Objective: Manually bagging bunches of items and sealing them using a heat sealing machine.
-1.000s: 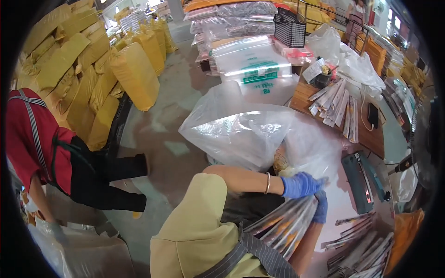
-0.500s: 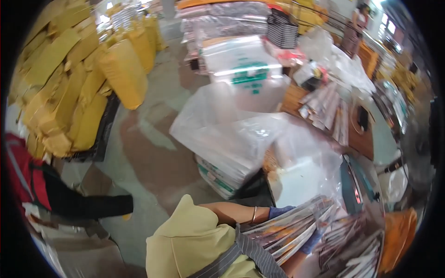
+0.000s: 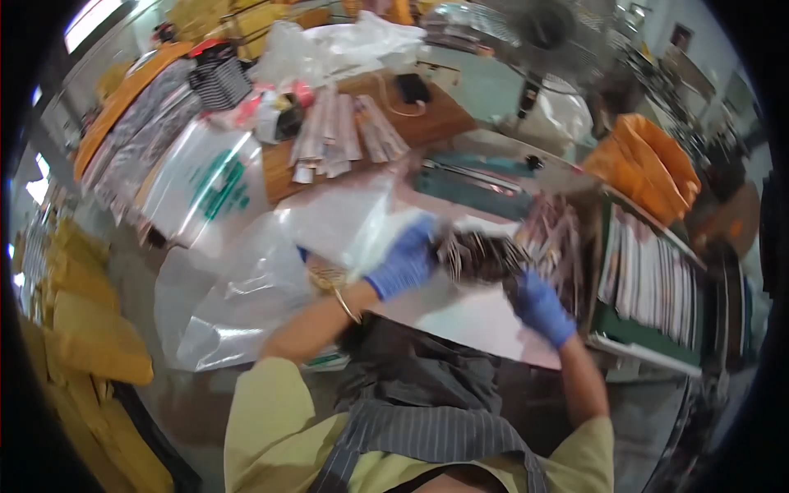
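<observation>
Both my hands wear blue gloves. Between them, over the pale table top [image 3: 456, 324], is a bundle of thin plastic-wrapped packets [image 3: 477, 256], dark with light streaks and blurred by motion. My left hand [image 3: 408, 261] is closed on the bundle's left end; some of its fingers are smeared. My right hand [image 3: 542, 310] grips the other end, with its fingertips partly hidden behind the packets. More slim packets [image 3: 552, 234] lie in a loose heap just beyond my right hand. A large clear plastic bag [image 3: 238, 287] spreads to the left of my left forearm.
A green-lined box [image 3: 649, 324] on the right holds a row of upright packets. A teal tool with a metal bar [image 3: 477, 177] lies beyond my hands. Further off are a wooden board [image 3: 444, 115] with fanned packets, an orange sack [image 3: 645, 168] and a fan [image 3: 546, 29].
My view has swung to the right, toward the table. The bundle, earlier low at the right with long packets lying slantwise, is now raised between both hands in front of me.
</observation>
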The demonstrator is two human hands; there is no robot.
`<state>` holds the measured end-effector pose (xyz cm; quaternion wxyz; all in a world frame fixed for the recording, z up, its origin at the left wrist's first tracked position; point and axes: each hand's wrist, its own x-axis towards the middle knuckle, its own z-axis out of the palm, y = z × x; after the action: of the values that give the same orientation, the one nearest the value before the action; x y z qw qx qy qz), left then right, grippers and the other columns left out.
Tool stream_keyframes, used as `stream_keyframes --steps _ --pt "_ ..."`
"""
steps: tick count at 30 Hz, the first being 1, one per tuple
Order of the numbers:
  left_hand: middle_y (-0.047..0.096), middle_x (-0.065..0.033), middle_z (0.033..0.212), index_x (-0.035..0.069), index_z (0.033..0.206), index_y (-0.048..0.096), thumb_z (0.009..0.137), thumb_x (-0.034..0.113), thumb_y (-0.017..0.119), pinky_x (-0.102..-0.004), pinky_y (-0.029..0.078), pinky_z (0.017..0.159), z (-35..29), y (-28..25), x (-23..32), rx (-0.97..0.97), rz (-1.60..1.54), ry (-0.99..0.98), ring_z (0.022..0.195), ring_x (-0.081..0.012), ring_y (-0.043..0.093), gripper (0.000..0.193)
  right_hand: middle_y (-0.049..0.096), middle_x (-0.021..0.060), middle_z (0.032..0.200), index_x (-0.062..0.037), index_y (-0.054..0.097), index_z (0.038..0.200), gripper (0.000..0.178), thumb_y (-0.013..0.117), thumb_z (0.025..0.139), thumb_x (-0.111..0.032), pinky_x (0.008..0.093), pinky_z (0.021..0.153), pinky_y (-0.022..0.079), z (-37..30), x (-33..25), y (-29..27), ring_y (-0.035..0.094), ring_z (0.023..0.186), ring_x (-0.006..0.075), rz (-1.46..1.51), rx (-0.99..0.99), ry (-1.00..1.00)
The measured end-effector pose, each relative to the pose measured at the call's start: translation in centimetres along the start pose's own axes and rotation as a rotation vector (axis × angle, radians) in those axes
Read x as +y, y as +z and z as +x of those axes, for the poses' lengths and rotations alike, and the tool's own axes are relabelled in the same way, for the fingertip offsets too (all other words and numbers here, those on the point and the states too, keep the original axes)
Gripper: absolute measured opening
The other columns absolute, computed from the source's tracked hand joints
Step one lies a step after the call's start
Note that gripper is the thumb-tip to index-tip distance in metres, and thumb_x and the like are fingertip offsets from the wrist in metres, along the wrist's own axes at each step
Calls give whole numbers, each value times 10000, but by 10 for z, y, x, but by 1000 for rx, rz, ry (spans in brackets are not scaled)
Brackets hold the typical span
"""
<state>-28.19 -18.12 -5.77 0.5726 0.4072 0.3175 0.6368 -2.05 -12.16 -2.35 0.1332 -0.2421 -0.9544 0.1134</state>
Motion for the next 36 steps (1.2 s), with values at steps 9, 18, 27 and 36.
stream_keyframes --steps 9,18,27,36 --pt "589 -29 732 13 737 582 736 5 450 -202 441 481 81 11 121 -55 1396 531 567 -84 536 132 527 135 717 -34 535 727 89 600 686 -80 339 595 439 83 5 -110 531 658 299 39 312 -13" --pt "549 -73 950 3 1026 508 727 85 610 -259 461 687 71 47 63 -51 591 321 777 -124 556 327 534 95 726 -47 516 839 177 587 679 -76 376 630 444 105 -3 -30 549 672 290 -224 769 -150" --pt "598 1 891 56 1035 567 619 68 749 -254 468 718 123 24 -130 49 293 -116 794 -101 552 454 582 177 827 -64 534 971 220 548 787 -182 333 668 453 173 167 12 577 750 300 -205 768 515" --pt "603 -5 847 27 996 594 688 217 704 -242 455 657 148 -58 -126 245 -252 -485 712 -103 554 378 526 3 755 -27 568 893 104 549 808 -83 199 637 394 221 143 8 470 702 72 739 800 376"
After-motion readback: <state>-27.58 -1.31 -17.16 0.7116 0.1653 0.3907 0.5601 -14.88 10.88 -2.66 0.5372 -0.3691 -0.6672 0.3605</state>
